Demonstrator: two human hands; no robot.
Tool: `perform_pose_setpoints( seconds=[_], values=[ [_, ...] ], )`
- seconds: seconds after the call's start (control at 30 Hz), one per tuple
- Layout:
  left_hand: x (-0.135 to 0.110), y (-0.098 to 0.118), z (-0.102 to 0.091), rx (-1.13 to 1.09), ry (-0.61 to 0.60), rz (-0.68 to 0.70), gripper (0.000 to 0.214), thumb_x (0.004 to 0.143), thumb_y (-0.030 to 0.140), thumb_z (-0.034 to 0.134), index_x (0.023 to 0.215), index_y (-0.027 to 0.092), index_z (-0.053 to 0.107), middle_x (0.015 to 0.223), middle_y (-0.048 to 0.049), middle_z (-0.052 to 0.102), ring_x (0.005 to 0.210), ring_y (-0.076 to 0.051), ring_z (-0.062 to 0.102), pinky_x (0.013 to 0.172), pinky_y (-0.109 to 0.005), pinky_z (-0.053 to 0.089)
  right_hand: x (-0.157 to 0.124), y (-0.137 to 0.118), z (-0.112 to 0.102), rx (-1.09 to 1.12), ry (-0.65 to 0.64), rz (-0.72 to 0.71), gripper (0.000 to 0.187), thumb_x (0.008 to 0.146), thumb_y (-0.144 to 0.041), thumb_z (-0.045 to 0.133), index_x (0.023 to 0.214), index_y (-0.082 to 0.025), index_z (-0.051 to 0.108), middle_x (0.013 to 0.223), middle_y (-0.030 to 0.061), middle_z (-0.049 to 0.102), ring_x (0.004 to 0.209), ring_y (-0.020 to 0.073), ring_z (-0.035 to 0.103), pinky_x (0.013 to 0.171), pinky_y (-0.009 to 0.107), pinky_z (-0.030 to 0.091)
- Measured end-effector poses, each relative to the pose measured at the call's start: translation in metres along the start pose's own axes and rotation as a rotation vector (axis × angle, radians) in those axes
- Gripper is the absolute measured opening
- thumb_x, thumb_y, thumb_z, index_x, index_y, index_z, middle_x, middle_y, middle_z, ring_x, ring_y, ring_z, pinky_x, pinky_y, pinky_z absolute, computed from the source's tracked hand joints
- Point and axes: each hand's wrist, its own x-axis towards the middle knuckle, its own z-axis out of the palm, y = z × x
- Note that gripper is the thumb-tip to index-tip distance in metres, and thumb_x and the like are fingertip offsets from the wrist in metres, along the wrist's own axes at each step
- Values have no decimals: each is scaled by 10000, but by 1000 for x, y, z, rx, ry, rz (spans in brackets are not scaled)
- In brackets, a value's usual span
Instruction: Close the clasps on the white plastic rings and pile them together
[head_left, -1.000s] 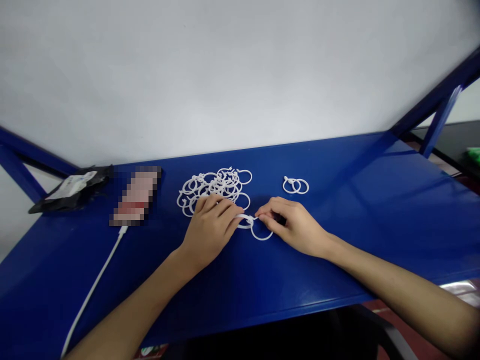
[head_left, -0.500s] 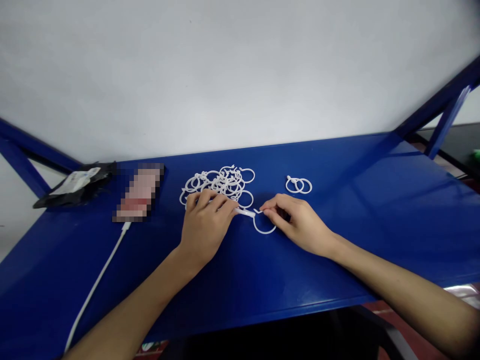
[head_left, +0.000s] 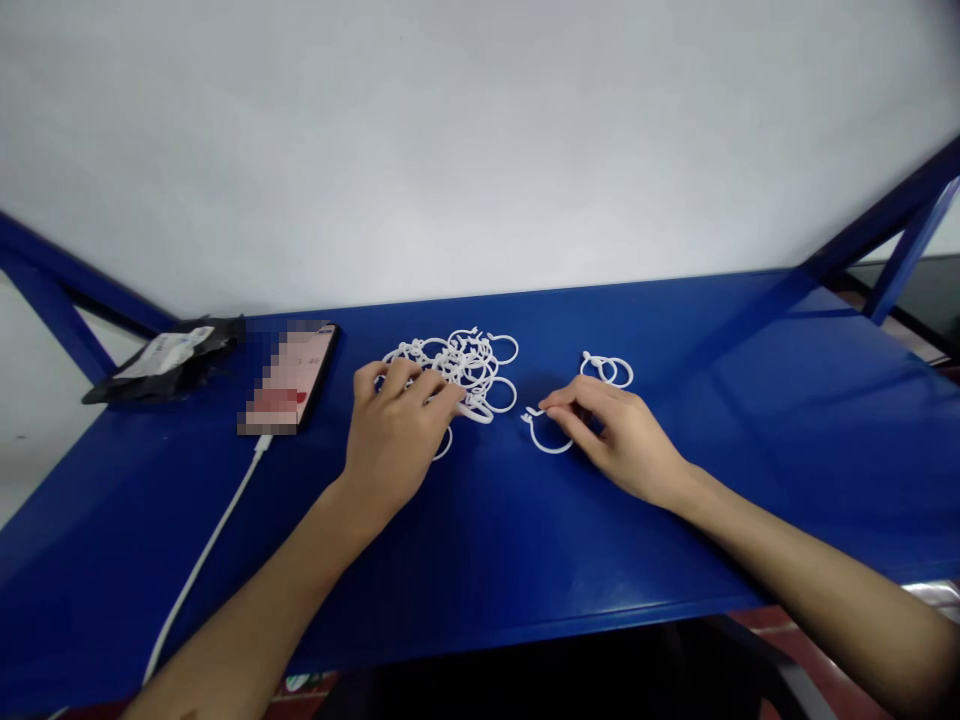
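Blue table (head_left: 525, 540), viewed from its near edge, with red floor (head_left: 821, 645) visible below that edge at the right. Both forearms cross the near edge, one from each near corner. White cable (head_left: 202, 560) runs from the left part of the near edge up to the phone. Left hand (head_left: 397, 420): lies palm down left of the table's middle, its thumb and forefinger closed narrowly on a white ring (head_left: 478, 412); whether more than one is gripped cannot be told. Lower ring (head_left: 449, 440): shows in part below the left fingers, the rest hidden by the hand. Right hand (head_left: 619, 430): right of the middle, thumb and forefinger pinched on one end of an open ring (head_left: 551, 450), whose loop extends toward the near edge; its two ends stand close together, and it is apart from the left hand's ring. Pile (head_left: 465, 360): many white rings, tangled, just beyond the left fingers, midway along the table and toward the far edge. Pair (head_left: 615, 370): two overlapping rings just beyond the right hand, well apart from the pile. Phone (head_left: 304, 365), its screen partly blurred, lies left of the pile; black packet (head_left: 169, 355) rests near the far left corner. Pale wall (head_left: 480, 150) rises behind the far edge.
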Motion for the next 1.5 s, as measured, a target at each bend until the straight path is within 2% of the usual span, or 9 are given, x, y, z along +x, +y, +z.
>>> perform_pose_setpoints(
  seconds=[0.2,0.37,0.5,0.63,0.87,1.1,1.27,1.4,1.5],
  values=[
    [-4,7,3,-1,-130,75,335,890,10,510,996,252,717,902,-48,726,925,-265,570,882,-488,376,0,-4,-1,25,27,26,140,998,-264,519,999,-213,649,983,49,734,832,168,692,718,296,545],
    [-3,11,-1,-45,-49,15,401,893,3,482,1095,270,702,1002,-56,739,952,-274,589,874,-488,369,-4,-6,4,100,-27,85,185,1021,-321,481,1059,-201,617,806,12,709,646,130,656,588,252,496],
    [1,17,-4,-163,22,24,194,951,209,580,1105,244,692,986,-31,739,929,-244,617,880,-449,361,-6,-7,8,217,-84,109,186,1037,-341,462,1085,-206,581,750,-17,670,633,112,634,598,234,483],
    [1,23,-1,-250,7,52,202,951,413,615,1010,236,691,924,1,746,903,-216,624,871,-421,343,-8,-10,11,289,-116,109,200,1044,-347,448,1088,-207,584,734,-23,657,629,103,622,589,219,476],
    [-2,27,5,-288,45,3,93,906,283,693,818,250,695,806,48,741,847,-197,613,871,-423,346,-11,-9,11,242,-199,-20,203,1025,-358,501,951,-199,603,863,27,714,679,122,647,597,237,486],
    [-4,33,8,-254,81,31,83,913,255,680,831,252,672,767,48,735,836,-201,605,875,-421,343,-12,-9,11,148,-247,-177,195,1044,-296,460,1004,-191,620,889,44,709,758,143,673,682,261,520],
    [-1,11,8,-179,-26,-1,234,861,435,724,963,234,664,905,-22,737,929,-253,584,850,-422,355,0,4,3,8,-86,-131,180,1027,-287,496,1029,-194,651,991,63,703,889,179,666,801,325,535],
    [-1,4,8,-146,-108,-1,219,843,390,744,957,223,659,938,-38,715,932,-263,570,851,-429,360,12,29,-19,-182,149,-11,193,1003,-263,520,1026,-212,704,987,85,682,897,219,635,794,376,526],
    [-3,8,12,-121,-131,2,155,865,349,713,943,223,667,933,-46,706,950,-271,564,859,-433,361,16,49,-32,-348,219,58,202,985,-265,545,1006,-212,740,927,88,690,858,245,582,803,420,506]
  ],
)
